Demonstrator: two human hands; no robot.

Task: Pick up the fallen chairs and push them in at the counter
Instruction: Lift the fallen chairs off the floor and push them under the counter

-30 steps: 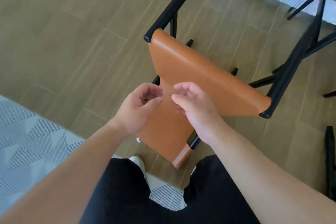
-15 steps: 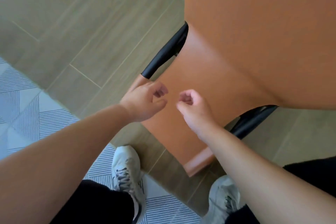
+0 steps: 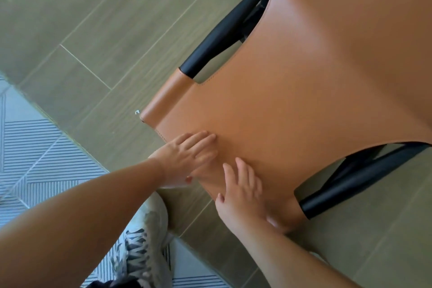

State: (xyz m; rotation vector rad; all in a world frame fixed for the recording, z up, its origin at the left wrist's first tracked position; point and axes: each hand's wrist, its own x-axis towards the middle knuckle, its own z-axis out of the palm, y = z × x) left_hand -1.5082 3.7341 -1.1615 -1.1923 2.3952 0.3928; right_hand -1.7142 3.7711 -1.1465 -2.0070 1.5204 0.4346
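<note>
— Where is the chair?
— The chair (image 3: 292,105) fills the upper right, its tan leather close under me and black frame tubes (image 3: 224,33) showing at both sides, over the wood-look floor (image 3: 98,30).
— And your hands?
— My left hand (image 3: 187,154) and right hand (image 3: 243,192) lie flat on the leather's near edge, fingers spread, gripping nothing. My shoe (image 3: 142,252) stands on the striped rug (image 3: 35,147).

chair (image 3: 292,105) fills right, bare floor (image 3: 93,30) left
</note>
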